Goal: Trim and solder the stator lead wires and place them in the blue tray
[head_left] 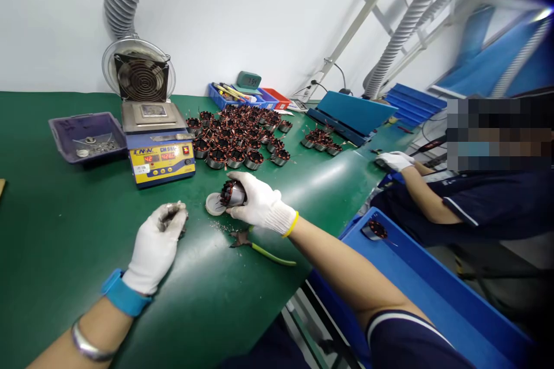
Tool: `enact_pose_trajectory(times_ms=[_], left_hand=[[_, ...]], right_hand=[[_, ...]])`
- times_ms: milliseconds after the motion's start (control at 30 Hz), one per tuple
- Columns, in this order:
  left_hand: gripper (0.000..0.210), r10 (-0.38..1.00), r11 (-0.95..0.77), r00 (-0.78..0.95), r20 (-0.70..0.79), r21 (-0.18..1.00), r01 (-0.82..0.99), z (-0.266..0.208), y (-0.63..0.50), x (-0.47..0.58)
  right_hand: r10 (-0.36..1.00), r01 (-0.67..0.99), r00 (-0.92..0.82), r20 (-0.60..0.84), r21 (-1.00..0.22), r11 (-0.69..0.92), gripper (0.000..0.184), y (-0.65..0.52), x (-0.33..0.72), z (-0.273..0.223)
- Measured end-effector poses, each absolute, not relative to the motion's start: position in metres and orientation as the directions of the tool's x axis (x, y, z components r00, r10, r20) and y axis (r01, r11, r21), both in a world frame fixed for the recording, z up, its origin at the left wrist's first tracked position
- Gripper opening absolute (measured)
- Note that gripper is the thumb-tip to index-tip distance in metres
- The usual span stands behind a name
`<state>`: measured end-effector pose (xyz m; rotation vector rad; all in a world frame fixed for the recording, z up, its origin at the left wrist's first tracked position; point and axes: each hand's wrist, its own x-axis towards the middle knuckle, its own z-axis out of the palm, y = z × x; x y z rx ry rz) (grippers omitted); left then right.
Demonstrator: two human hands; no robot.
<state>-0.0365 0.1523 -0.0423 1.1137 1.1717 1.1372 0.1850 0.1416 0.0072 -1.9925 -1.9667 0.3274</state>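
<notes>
My right hand [263, 203], in a white glove with a yellow cuff edge, grips a copper-wound motor stator [236, 194]. The stator is tilted, its wound end facing left at a small round white dish [214, 204]. To the left, my left hand [156, 245] hangs over the green table, gloved and with a blue wrist strap. Its thumb and fingertips are pressed together; whatever they hold, if anything, is hidden. Small pale bits are scattered below the dish. Cutting pliers [259, 249] with green handles lie just under my right hand.
Many stators [234, 138] crowd the table's middle. Left of them stand a yellow-and-blue soldering pot [161, 162] with a fan and a purple bin [69, 147]. A blue tray [415, 282] holding one stator is at right. A co-worker's gloved hand [395, 160] is beyond.
</notes>
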Motion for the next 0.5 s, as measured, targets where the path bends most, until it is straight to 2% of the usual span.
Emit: enact_pose_trajectory(times_ms=[100, 167, 200, 267, 367, 433, 500], left_hand=[[0.053, 0.994, 0.087, 0.064, -0.085, 0.996, -0.034, -0.045, 0.152, -0.037], [0.052, 0.994, 0.081, 0.076, -0.08, 0.997, -0.014, -0.048, 0.153, -0.037], [0.051, 0.994, 0.077, 0.083, -0.076, 0.997, -0.006, -0.049, 0.153, -0.037], [0.051, 0.993, 0.069, 0.094, -0.069, 0.998, 0.01, -0.051, 0.154, -0.037], [0.05, 0.993, 0.06, 0.101, -0.063, 0.998, 0.032, -0.052, 0.155, -0.037], [0.049, 0.992, 0.058, 0.105, -0.063, 0.997, 0.047, -0.052, 0.156, -0.038], [0.05, 0.992, 0.056, 0.106, -0.062, 0.997, 0.059, -0.052, 0.156, -0.038]], right_hand=[[0.986, 0.926, 0.061, 0.156, -0.376, 0.003, 0.077, 0.138, 0.19, 0.009], [0.965, 0.944, 0.007, 0.26, -0.319, 0.08, 0.072, 0.137, 0.193, 0.015], [0.951, 0.957, -0.073, 0.3, -0.247, 0.151, 0.07, 0.138, 0.195, 0.02], [0.907, 0.953, -0.284, 0.31, -0.009, 0.302, 0.058, 0.141, 0.195, 0.029], [0.842, 0.835, -0.505, 0.191, 0.353, 0.421, 0.024, 0.149, 0.19, 0.038], [0.799, 0.747, -0.584, 0.141, 0.479, 0.462, 0.026, 0.155, 0.183, 0.036], [0.756, 0.684, -0.644, 0.113, 0.529, 0.503, 0.026, 0.161, 0.178, 0.031]])
